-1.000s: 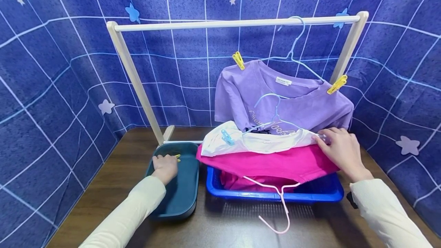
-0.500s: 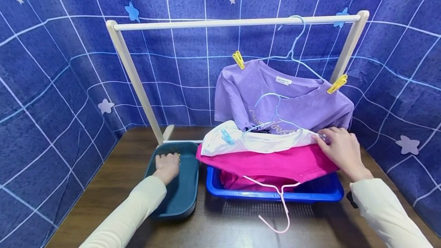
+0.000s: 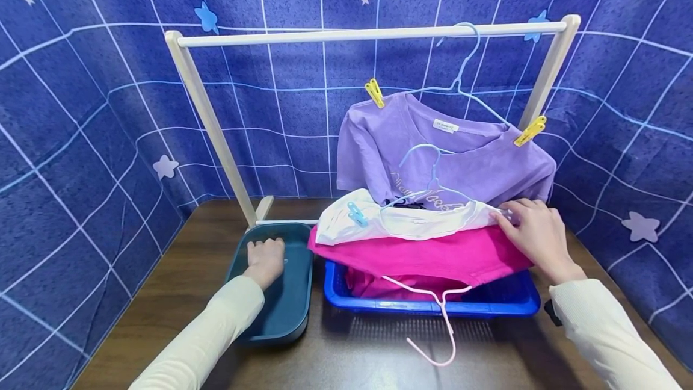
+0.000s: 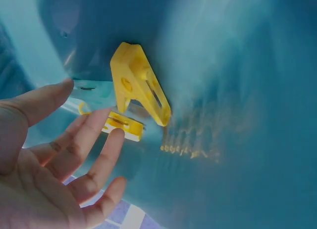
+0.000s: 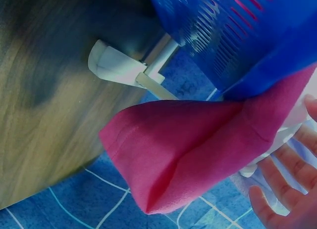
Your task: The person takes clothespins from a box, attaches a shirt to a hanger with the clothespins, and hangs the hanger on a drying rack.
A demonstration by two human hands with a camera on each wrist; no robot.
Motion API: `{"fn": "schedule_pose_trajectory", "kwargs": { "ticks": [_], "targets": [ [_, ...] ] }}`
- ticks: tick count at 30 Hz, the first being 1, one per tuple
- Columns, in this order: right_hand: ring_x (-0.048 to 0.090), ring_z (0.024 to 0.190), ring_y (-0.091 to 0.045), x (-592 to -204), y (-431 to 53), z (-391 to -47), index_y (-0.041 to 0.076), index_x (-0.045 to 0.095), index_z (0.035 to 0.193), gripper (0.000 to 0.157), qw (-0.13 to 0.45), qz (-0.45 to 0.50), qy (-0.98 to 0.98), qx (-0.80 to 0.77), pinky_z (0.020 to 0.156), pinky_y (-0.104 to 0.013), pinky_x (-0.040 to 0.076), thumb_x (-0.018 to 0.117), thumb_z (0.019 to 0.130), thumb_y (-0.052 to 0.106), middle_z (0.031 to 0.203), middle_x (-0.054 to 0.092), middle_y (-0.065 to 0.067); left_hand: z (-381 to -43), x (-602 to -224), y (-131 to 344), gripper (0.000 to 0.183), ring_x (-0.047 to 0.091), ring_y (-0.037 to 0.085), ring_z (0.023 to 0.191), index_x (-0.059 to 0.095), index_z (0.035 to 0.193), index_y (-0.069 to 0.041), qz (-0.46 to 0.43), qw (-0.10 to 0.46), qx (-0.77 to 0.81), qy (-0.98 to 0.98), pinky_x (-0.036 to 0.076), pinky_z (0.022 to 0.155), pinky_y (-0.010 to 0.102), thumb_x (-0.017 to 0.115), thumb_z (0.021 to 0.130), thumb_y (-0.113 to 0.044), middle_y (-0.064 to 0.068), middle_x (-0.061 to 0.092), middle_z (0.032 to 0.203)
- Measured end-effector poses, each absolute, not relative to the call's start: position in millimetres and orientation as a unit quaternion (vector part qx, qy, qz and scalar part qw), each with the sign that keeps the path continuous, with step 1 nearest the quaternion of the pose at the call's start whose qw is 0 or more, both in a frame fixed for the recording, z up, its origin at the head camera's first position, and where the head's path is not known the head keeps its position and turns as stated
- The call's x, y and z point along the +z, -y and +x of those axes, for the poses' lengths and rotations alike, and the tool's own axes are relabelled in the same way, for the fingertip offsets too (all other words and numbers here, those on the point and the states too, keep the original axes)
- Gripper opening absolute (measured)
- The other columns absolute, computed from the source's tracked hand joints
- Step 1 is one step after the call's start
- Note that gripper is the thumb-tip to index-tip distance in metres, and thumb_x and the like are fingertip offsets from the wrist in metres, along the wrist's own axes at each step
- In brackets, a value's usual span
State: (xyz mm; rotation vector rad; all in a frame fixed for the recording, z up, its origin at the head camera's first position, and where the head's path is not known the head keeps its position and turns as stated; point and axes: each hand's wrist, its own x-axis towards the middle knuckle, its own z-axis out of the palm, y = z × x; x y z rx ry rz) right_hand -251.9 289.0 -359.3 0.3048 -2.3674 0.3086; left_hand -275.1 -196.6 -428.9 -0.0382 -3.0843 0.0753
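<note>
My left hand point(image 3: 266, 262) is down inside the dark teal bin point(image 3: 311, 281). In the left wrist view its thumb and fingers are spread apart around a pale teal clothespin point(image 4: 94, 92). A yellow clothespin point(image 4: 138, 83) lies just past the fingertips, with a second yellow one against them. My right hand point(image 3: 536, 236) holds the right shoulder of a white T-shirt point(image 3: 346, 215), thumb in front. That shirt has a light blue hanger point(image 3: 435, 182) in its neck and a light blue clothespin point(image 3: 357, 214) on its left shoulder. It lies over a pink garment point(image 3: 422, 257).
A blue basket point(image 3: 373, 307) sits under the clothes; a pink hanger point(image 3: 445, 318) hangs over its front. Behind stands a rack with a white rail point(image 3: 325, 36), where a purple T-shirt point(image 3: 373, 143) hangs on a blue hanger with two yellow clothespins point(image 3: 374, 94).
My left hand has shifted slightly right and away from me within the bin. The yellow clothespin beside its fingers is now hidden in the head view. My right hand stays put.
</note>
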Motion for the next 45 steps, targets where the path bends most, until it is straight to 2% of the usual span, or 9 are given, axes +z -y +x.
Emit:
{"fn": "schedule_pose_trajectory", "kwargs": {
  "ticks": [17,23,28,33,39,43,45],
  "targets": [
    [0.054,0.078,-0.035,-359,-290,-253,0.006,0.067,0.086,0.02,0.363,0.12,0.916,0.119,0.06,-0.047,0.036,0.069,0.076,0.023,0.087,0.066,-0.017,-271,-423,199,0.023,0.058,0.038,0.083,0.064,0.105,-0.001,-0.018,0.017,0.016,1.0,0.038,0.076,0.053,0.055,0.087,-0.013,0.02,0.065,0.096],
    [0.054,0.078,-0.034,-359,-290,-253,0.006,0.067,0.087,0.02,0.361,0.121,0.917,0.119,0.06,-0.046,0.035,0.069,0.076,0.024,0.087,0.066,-0.017,-271,-418,200,0.018,0.059,0.037,0.08,0.066,0.097,-0.002,-0.02,0.024,0.016,0.999,0.039,0.075,0.052,0.055,0.085,-0.011,0.018,0.066,0.091],
    [0.054,0.078,-0.034,-360,-289,-253,0.006,0.068,0.087,0.021,0.359,0.12,0.917,0.121,0.061,-0.046,0.036,0.069,0.076,0.024,0.087,0.067,-0.017,-270,-408,199,0.017,0.059,0.038,0.081,0.067,0.092,-0.001,-0.025,0.041,0.011,0.999,0.039,0.077,0.054,0.056,0.083,-0.011,0.019,0.066,0.09],
    [0.054,0.078,-0.034,-360,-290,-252,0.006,0.068,0.087,0.021,0.359,0.119,0.918,0.122,0.06,-0.047,0.036,0.069,0.076,0.024,0.086,0.066,-0.017,-267,-399,194,0.021,0.059,0.039,0.082,0.064,0.092,-0.001,-0.036,0.071,0.007,0.997,0.039,0.08,0.055,0.066,0.077,-0.016,0.02,0.066,0.089],
    [0.054,0.078,-0.035,-360,-290,-252,0.006,0.068,0.087,0.02,0.354,0.118,0.92,0.119,0.06,-0.047,0.036,0.068,0.077,0.024,0.087,0.066,-0.018,-268,-391,186,0.039,0.06,0.04,0.088,0.06,0.107,0.0,-0.038,0.096,-0.011,0.995,0.038,0.085,0.059,0.068,0.075,-0.02,0.02,0.066,0.095],
    [0.054,0.078,-0.035,-361,-290,-252,0.006,0.067,0.087,0.021,0.356,0.117,0.92,0.118,0.06,-0.047,0.036,0.068,0.077,0.024,0.087,0.066,-0.017,-268,-386,180,0.042,0.062,0.039,0.087,0.057,0.109,0.002,-0.044,0.122,-0.018,0.991,0.041,0.079,0.055,0.068,0.075,-0.021,0.02,0.067,0.095],
    [0.054,0.078,-0.035,-361,-291,-252,0.006,0.067,0.087,0.021,0.358,0.118,0.919,0.116,0.06,-0.047,0.036,0.069,0.077,0.025,0.087,0.066,-0.017,-268,-382,176,0.039,0.062,0.039,0.084,0.057,0.103,0.001,-0.049,0.14,-0.022,0.989,0.042,0.076,0.052,0.069,0.075,-0.022,0.019,0.067,0.091]
  ]
}}
